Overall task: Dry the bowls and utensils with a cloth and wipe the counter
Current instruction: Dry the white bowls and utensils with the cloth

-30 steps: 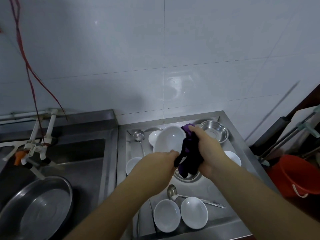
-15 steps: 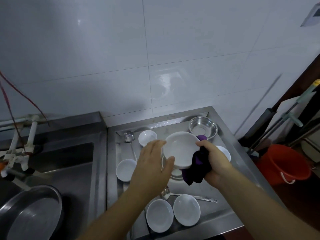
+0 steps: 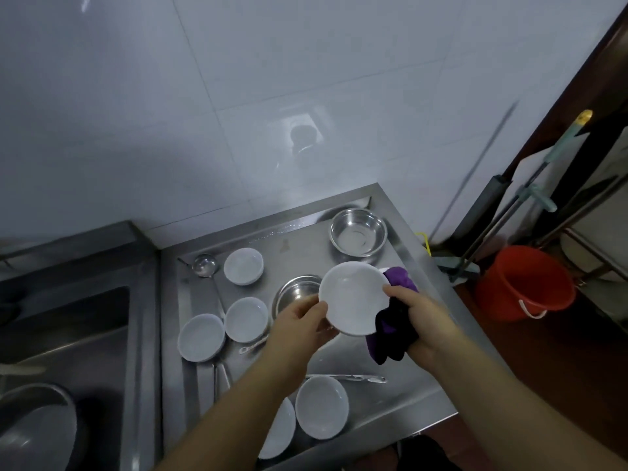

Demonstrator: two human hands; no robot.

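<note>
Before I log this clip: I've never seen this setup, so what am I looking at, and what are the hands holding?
There is no machine: a person wears one head camera looking down at their own hands. The left hand grips the rim of a round white dish. The right hand holds a purple cloth against the dish's other edge. Below lies a stainless steel counter carrying small white bowls, two steel bowls and a steel ladle. An orange bucket stands on the floor to the right.
</note>
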